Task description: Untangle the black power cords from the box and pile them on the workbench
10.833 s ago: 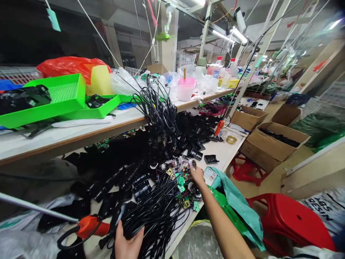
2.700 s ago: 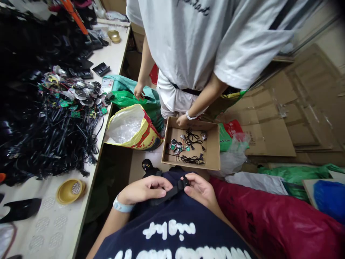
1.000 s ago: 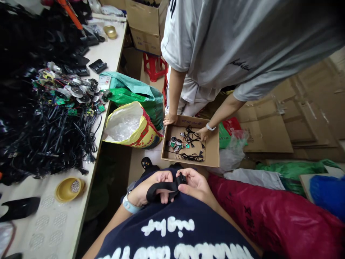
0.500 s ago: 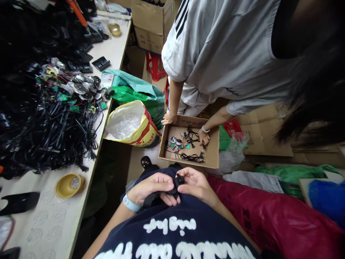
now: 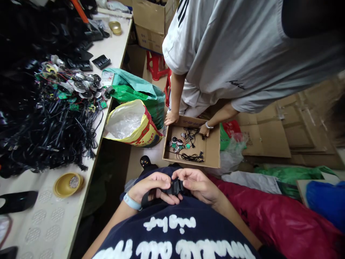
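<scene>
My left hand (image 5: pixel 153 189) and my right hand (image 5: pixel 197 185) meet above my navy T-shirt. Between them is a black strap (image 5: pixel 147 199) with a small black plastic clip (image 5: pixel 176 187). My right fingers pinch the clip, while my left fingers wrap the strap close to it. Part of the strap is hidden under my fingers. A blue wristband (image 5: pixel 132 202) circles my left wrist.
Ahead, a co-worker's hands rest on a shallow cardboard box (image 5: pixel 212 147) holding cables and small circuit boards. A long table (image 5: pixel 81 169) at left bears heaped black cables and a yellow dish. Plastic sacks, cardboard sheets and a red stool stand nearby.
My hands have drawn closer around the clip, and the strap loop has tightened against my fingers. The co-worker's right hand has shifted slightly within the box.
</scene>
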`<state>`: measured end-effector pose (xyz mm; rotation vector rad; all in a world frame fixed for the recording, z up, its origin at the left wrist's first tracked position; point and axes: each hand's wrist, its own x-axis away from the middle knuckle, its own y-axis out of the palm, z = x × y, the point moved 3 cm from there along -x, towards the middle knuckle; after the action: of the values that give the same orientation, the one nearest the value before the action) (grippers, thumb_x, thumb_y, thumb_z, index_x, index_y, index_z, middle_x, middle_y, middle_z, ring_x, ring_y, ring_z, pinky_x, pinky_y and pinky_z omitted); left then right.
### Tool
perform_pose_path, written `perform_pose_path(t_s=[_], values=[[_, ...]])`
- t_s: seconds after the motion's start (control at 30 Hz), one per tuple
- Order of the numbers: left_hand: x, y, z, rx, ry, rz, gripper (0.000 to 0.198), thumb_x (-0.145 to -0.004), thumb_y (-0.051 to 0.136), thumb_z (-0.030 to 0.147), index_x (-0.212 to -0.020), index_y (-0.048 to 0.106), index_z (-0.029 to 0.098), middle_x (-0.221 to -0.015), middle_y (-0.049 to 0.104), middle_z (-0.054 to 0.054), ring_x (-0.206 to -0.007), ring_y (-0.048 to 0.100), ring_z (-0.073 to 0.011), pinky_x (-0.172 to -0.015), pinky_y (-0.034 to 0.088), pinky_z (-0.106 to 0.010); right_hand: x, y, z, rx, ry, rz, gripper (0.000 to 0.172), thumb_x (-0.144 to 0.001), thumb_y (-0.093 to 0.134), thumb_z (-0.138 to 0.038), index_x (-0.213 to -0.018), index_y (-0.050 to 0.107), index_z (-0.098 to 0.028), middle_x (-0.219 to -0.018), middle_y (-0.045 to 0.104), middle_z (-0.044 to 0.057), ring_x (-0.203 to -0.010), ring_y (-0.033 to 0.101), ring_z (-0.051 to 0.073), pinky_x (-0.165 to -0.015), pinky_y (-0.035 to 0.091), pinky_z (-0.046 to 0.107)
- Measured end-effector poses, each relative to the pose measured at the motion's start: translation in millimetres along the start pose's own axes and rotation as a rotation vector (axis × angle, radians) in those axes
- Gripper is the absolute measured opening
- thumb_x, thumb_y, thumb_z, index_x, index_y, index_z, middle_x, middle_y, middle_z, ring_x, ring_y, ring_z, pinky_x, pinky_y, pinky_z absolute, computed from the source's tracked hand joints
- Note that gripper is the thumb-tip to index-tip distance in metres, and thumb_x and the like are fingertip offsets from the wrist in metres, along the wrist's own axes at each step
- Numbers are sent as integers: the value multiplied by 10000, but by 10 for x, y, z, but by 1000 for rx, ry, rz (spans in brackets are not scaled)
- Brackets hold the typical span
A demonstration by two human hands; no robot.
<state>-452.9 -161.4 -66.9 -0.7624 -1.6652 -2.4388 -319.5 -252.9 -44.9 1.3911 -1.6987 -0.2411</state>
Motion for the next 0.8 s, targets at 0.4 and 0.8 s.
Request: perform_pose_path(t_s=[0.4, 0.8], values=[[79, -81, -58, 143, 102, 192, 208, -587, 813, 210, -587, 625, 120, -540, 566, 7, -539, 636, -132, -646, 581, -252, -5, 49, 29, 530, 65, 118, 531, -504, 893, -304, -951, 630, -192, -898, 652, 12, -852, 591, 166, -797, 441, 315], [20, -151, -86, 152, 80, 134, 220, -655, 787, 243, -590, 614, 124, -565, 578, -20, -579, 635, -156, -732, 584, -342, -15, 149, 14, 739, -86, 230, 335, -609, 814, -328, -888, 674, -204, -878, 665, 11, -838, 597, 180, -777, 451, 326]])
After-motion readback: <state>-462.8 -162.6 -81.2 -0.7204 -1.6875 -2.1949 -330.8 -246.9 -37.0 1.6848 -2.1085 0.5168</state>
